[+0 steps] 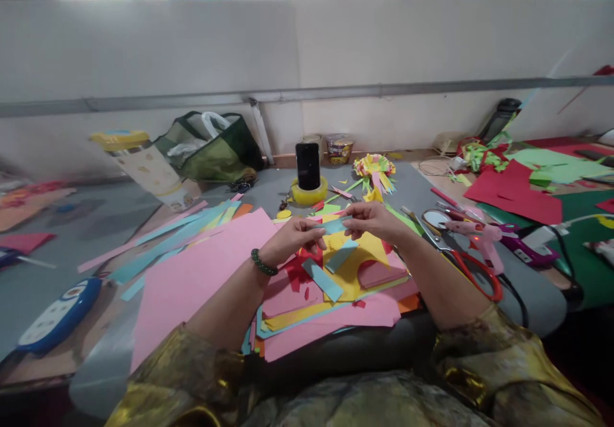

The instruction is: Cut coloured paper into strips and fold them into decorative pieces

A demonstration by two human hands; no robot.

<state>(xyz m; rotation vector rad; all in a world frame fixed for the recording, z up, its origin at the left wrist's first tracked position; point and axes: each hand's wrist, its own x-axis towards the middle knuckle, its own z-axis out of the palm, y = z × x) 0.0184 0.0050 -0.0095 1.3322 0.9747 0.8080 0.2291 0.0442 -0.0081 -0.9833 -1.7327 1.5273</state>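
Observation:
A short light blue paper strip (334, 225) is stretched between my two hands, above a stack of coloured paper. My left hand (298, 235), with a dark green bead bracelet above the wrist, pinches its left end. At its right end, my right hand (371, 221) has its fingers closed on the strip. Two more light blue pieces lie below the hands: one (322, 280) slants down to the right, the other (341, 256) slants up to the right on yellow paper (357, 273). Small red scraps (298, 275) lie beside them on pink sheets (330, 325).
Red-handled scissors (472, 273) and a pink glue gun (480, 241) lie right of my right forearm. A phone (307, 166) stands in a yellow tape roll (309, 194) ahead. Left are paper strips (177, 235), a tumbler (148, 171) and a green bag (215, 152).

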